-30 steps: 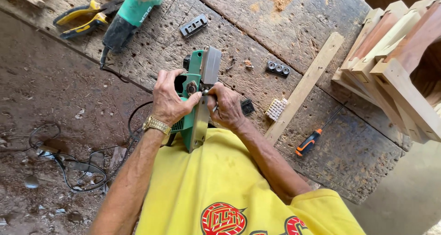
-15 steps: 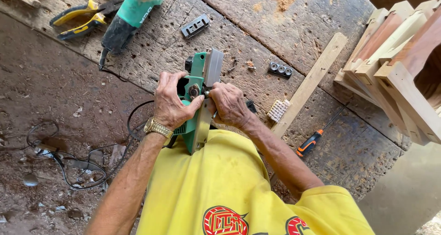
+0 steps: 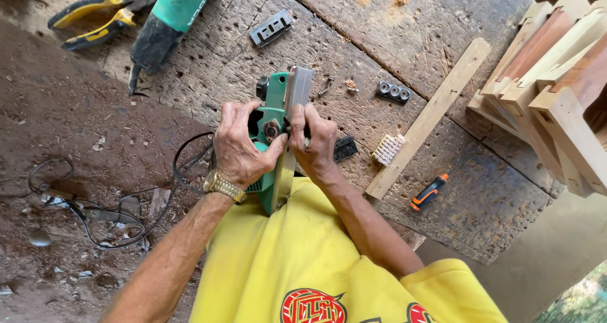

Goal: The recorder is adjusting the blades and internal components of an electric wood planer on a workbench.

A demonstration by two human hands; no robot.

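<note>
closest in, a yellow shirt with a red round print fills the bottom of the view, and both forearms run up from it to the work. the left hand, gold watch on its wrist, wraps around the green body of an electric planer, fingers curled over the top and thumb pressed by the round metal fitting on its side. the right hand closes on the other side, fingertips pinched at the edge of the grey metal sole plate. both hands are clamped on the planer, which stands on edge against the person's front, its lower end on the shirt and its upper end over the workbench.

just right of the grip lies a small black part, then a pale ridged block, then a long pale wood strip lying slantwise. beyond that strip, lower right, sits an orange-and-black screwdriver. just past the planer's top end is a dark block with three round holes, with a few shavings beside it.

left of the grip, a black cable loops across the dirt floor, reddish and littered with chips. the bench top is rough, pitted, dusty chipboard.

farther off, a grey slotted metal plate, a second green power tool and yellow-handled pliers lie at the far left. stacked wooden frames rise at the far right.
</note>
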